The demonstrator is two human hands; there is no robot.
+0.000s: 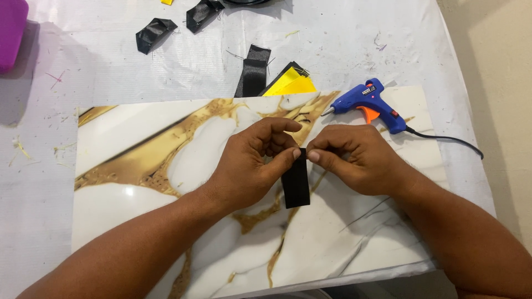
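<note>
Mid-frame, your left hand point(249, 163) and right hand point(354, 158) both pinch the black ribbon point(296, 182) over the marble board point(166, 166); glue gun point(368, 105) upper right.

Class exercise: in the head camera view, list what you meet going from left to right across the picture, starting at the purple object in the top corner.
Purple object → crumpled black ribbon piece → left hand → black ribbon strip → right hand → blue glue gun → black cord.
</note>
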